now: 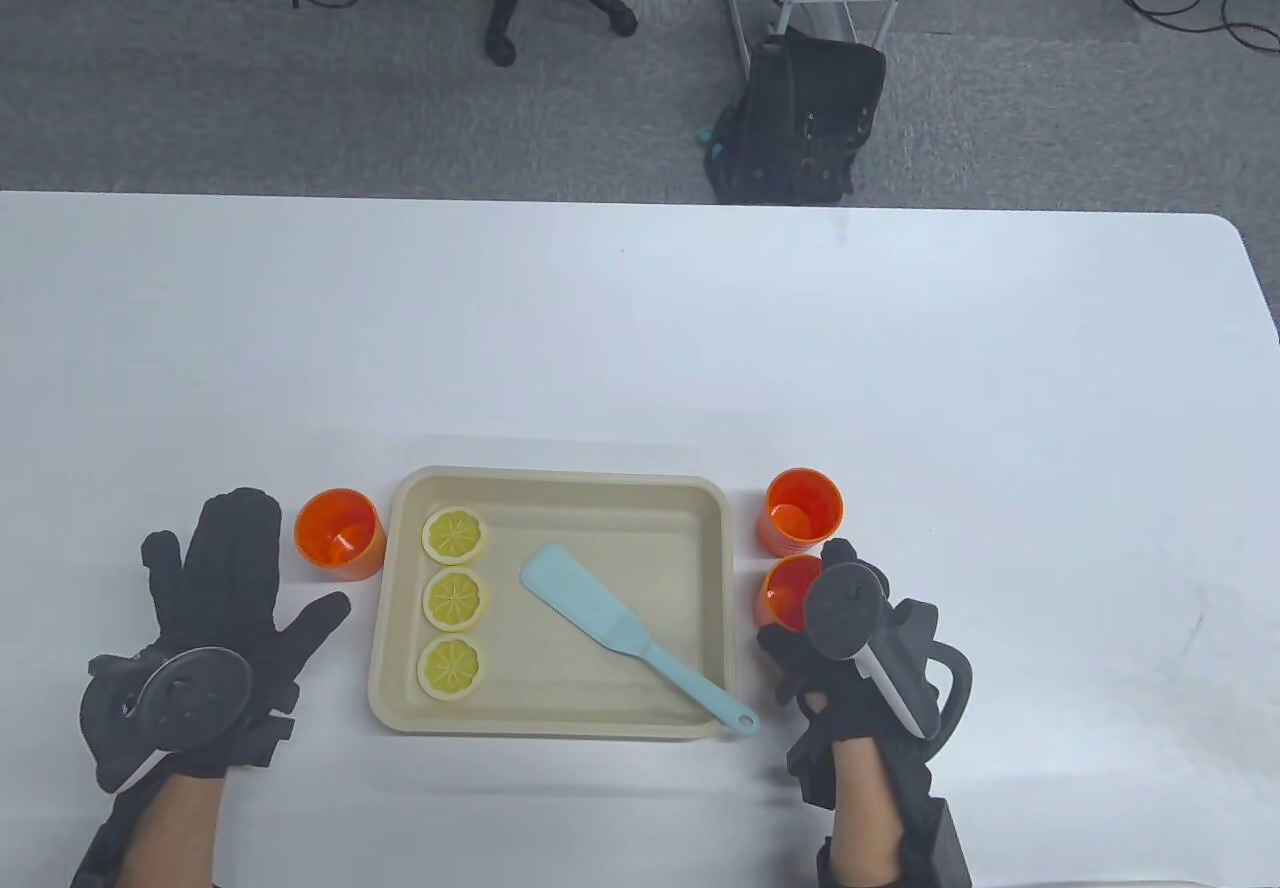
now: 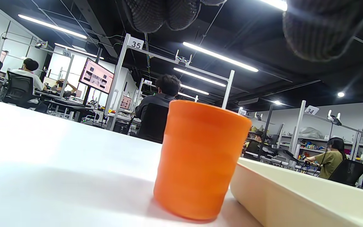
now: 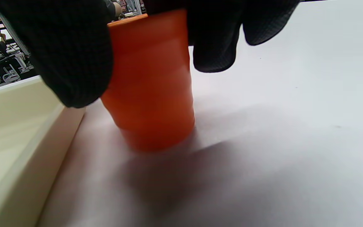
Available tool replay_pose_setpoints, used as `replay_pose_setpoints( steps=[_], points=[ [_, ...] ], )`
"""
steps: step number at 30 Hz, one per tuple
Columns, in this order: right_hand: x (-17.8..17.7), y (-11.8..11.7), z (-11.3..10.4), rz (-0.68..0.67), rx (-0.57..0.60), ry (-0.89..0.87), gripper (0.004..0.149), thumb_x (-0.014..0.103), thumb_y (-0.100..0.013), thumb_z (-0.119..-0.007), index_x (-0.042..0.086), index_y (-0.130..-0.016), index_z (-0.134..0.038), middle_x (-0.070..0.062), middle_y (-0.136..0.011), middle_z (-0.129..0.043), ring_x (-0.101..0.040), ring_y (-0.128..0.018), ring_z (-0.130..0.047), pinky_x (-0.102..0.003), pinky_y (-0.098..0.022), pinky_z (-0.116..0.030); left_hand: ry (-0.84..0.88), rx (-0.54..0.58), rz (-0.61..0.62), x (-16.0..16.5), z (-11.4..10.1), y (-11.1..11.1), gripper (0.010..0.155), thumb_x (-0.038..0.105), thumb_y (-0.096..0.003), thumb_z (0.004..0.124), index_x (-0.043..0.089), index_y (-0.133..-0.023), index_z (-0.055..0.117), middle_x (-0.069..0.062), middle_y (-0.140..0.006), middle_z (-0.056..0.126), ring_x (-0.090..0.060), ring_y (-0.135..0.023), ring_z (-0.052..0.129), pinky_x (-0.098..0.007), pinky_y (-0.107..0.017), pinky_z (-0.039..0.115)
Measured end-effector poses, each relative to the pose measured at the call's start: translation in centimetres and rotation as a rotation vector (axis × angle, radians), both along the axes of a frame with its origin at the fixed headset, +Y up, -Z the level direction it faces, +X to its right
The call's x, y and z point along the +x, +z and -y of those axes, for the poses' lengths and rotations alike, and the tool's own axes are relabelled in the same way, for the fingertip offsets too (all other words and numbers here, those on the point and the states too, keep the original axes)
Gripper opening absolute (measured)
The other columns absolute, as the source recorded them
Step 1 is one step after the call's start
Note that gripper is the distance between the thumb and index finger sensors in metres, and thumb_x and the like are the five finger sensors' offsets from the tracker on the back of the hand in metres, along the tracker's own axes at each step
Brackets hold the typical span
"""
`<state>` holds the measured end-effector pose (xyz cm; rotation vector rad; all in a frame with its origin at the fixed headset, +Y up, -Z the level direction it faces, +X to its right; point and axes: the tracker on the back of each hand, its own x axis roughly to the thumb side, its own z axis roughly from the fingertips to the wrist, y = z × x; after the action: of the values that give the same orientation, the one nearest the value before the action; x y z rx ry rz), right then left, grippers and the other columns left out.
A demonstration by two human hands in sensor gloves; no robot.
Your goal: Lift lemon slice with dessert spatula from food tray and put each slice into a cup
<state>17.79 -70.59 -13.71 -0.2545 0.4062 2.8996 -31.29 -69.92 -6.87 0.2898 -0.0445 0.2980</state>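
Three lemon slices (image 1: 453,535) (image 1: 456,599) (image 1: 452,667) lie in a column on the left side of the beige food tray (image 1: 560,723). The light blue dessert spatula (image 1: 590,608) lies diagonally in the tray, its handle end over the near right corner. Nobody holds it. One orange cup (image 1: 340,533) (image 2: 200,160) stands left of the tray, and my left hand (image 1: 250,588) lies flat and spread beside it. Two orange cups stand right of the tray. My right hand (image 1: 812,618) curls round the nearer cup (image 1: 785,588) (image 3: 150,85), thumb (image 3: 61,47) on one side and fingers (image 3: 216,41) on the other.
The far right cup (image 1: 803,513) stands just behind the gripped one. The tray wall (image 3: 17,126) runs close to the left of that cup. Bare white table stretches behind the tray and to the right. An office chair, a bag and a cart stand on the floor beyond the table.
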Motion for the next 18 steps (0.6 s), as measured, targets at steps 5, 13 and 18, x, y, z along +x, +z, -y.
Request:
replay_pose_setpoints(
  steps=[5,13,18],
  points=[
    [-0.2,0.3,-0.4,-0.003,-0.02,0.016,0.105,0.048,-0.042,-0.098,0.012,-0.114,-0.031,-0.019,-0.114,-0.045,-0.036,-0.102,-0.074,-0.061,-0.075,-0.055,-0.01,-0.015,0.005,0.1,0.1,-0.1,0.101,0.069,-0.0473,0.079,0.025,-0.118,0.021,-0.011,-0.128,0.035,-0.043,-0.119,0.043,-0.075,-0.079,0.024],
    [-1.5,3.0,-4.9,-0.021,0.266,0.031,0.105,0.054,-0.043,-0.093,0.013,-0.116,-0.03,-0.019,-0.117,-0.043,-0.042,-0.106,-0.067,-0.064,-0.076,-0.051,-0.062,-0.069,0.015,1.4,0.3,-0.8,0.102,0.07,-0.048,0.079,0.024,-0.118,0.02,-0.014,-0.128,0.033,-0.046,-0.118,0.043,-0.075,-0.079,0.028],
    [-3.8,4.0,-5.6,-0.155,0.387,-0.08,0.103,0.057,-0.043,-0.091,0.015,-0.116,-0.032,-0.017,-0.118,-0.044,-0.041,-0.108,-0.065,-0.063,-0.076,-0.053,-0.064,-0.176,-0.003,1.6,1.3,-1.7,0.102,0.071,-0.0493,0.076,0.023,-0.119,0.019,-0.016,-0.128,0.026,-0.048,-0.117,0.041,-0.075,-0.079,0.029]
  ],
)
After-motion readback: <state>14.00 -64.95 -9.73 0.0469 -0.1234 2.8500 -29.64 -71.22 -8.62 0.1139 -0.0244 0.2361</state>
